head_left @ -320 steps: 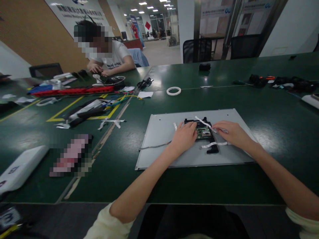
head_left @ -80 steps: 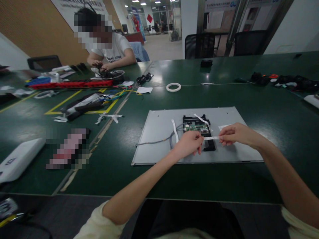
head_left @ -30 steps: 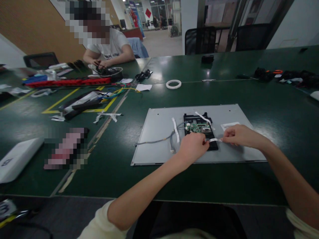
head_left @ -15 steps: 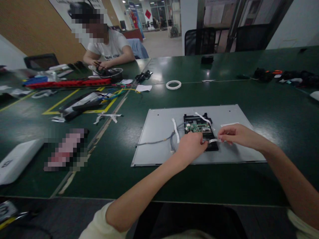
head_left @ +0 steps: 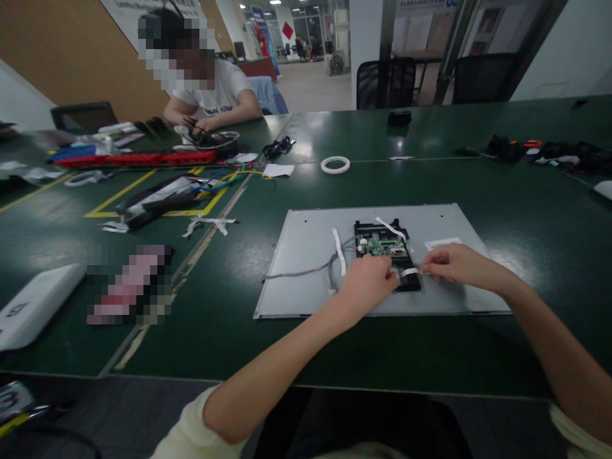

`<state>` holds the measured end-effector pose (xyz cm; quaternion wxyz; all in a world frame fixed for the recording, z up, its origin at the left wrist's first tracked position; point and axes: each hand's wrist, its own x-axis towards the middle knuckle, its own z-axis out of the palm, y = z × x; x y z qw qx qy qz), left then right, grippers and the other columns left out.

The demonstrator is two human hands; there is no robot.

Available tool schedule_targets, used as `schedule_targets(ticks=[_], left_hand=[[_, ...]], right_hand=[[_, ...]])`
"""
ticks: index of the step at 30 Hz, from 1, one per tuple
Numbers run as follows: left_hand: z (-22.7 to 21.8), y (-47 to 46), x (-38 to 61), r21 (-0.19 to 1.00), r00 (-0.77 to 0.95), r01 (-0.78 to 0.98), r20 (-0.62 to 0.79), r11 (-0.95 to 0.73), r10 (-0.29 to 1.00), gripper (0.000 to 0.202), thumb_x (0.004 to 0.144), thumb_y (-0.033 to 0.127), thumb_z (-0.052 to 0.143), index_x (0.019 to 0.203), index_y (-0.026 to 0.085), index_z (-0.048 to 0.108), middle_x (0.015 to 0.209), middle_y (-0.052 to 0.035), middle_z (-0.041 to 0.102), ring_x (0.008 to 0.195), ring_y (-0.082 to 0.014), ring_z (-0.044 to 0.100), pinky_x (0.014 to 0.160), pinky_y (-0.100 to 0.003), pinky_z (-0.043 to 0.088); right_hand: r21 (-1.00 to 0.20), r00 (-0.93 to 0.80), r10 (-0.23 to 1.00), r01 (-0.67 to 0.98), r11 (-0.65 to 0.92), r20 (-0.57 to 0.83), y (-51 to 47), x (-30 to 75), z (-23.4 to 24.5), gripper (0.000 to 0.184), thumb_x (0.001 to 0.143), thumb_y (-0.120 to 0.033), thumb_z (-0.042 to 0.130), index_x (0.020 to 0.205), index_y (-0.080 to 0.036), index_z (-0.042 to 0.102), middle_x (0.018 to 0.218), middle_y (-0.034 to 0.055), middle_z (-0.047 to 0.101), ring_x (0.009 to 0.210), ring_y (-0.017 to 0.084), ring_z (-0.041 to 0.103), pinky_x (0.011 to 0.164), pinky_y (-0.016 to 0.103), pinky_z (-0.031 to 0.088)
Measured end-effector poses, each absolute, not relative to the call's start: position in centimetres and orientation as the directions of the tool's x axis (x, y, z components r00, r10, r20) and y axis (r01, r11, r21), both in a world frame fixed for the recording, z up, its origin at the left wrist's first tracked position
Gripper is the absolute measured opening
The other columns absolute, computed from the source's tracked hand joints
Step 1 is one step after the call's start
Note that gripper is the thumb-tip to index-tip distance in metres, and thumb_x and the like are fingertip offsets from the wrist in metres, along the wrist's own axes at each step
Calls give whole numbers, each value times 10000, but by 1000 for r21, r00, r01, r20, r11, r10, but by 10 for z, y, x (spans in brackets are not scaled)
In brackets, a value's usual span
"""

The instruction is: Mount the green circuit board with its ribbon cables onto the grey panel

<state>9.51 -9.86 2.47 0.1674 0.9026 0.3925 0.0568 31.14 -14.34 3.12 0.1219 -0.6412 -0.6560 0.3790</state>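
A light grey flat panel (head_left: pixel 306 242) lies on the table in front of me. On it sits a black bracket (head_left: pixel 412 284) carrying a green circuit board (head_left: pixel 375 247). A short white tape strip (head_left: pixel 410 272) spans the bracket's near right corner. My left hand (head_left: pixel 366 284) is closed over the left end of that strip, its fingertips partly hidden. At the other end, my right hand (head_left: pixel 459 264) pinches the strip between thumb and fingers. More white tape strips (head_left: pixel 339 252) stick to the panel and bracket. A grey cable (head_left: pixel 299 272) runs left from the bracket.
A white tape roll (head_left: pixel 335 165) lies beyond the panel. Left of it are a phone (head_left: pixel 131 284), a white box (head_left: pixel 41 306), crumpled tape (head_left: pixel 210 224) and a black device with wires (head_left: pixel 165 201). Across the table a person (head_left: pixel 215 95) handles black cables.
Both hands stay at the tape strip, and the right has shifted very slightly outward. The view has tilted a little; the panel and bracket look unmoved on the table.
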Motion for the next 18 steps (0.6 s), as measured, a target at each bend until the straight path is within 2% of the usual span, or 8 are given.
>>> schedule_targets(ticks=[4, 7, 11, 15, 18], left_hand=[[36, -83, 87, 406, 667, 672, 30, -619, 745, 234, 826, 339, 479, 718, 171, 601, 670, -44, 609, 619, -159, 541, 548, -258, 354], [48, -58, 70, 455, 549, 707, 130, -541, 826, 257, 849, 358, 456, 750, 172, 604, 690, -34, 618, 634, -145, 545, 575, -252, 367], [44, -19, 39, 438, 359, 773, 293, -459, 886, 198, 836, 283, 460, 896, 164, 608, 799, -35, 638, 741, -155, 570, 671, -260, 412], [22, 12, 18, 463, 374, 760, 262, -456, 890, 302, 791, 285, 534, 1047, 139, 601, 1027, -80, 620, 887, -174, 578, 793, -284, 450], [11, 22, 14, 496, 444, 725, 193, -477, 875, 306, 769, 297, 565, 1025, 147, 637, 1019, -84, 616, 908, -190, 585, 822, -296, 462]], right_hand=[[-690, -169, 915, 709, -145, -366, -145, 312, 33, 252, 802, -374, 507, 803, -172, 657, 662, 13, 629, 543, 112, 526, 566, 254, 401], [-704, -172, 909, 691, -163, -379, -145, 316, 32, 241, 812, -363, 502, 805, -165, 638, 687, 22, 641, 536, 107, 529, 572, 253, 411], [-679, -110, 937, 718, -154, -330, -143, 321, 29, 266, 828, -365, 476, 826, -166, 653, 646, 18, 625, 551, 119, 541, 554, 247, 394], [-673, -15, 982, 730, -119, -191, -142, 321, 27, 302, 827, -387, 462, 881, -177, 671, 638, 7, 623, 581, 134, 560, 541, 244, 376], [-637, 29, 995, 766, -87, -100, -143, 316, 28, 307, 834, -403, 459, 875, -188, 674, 643, 0, 631, 572, 137, 560, 540, 248, 372]])
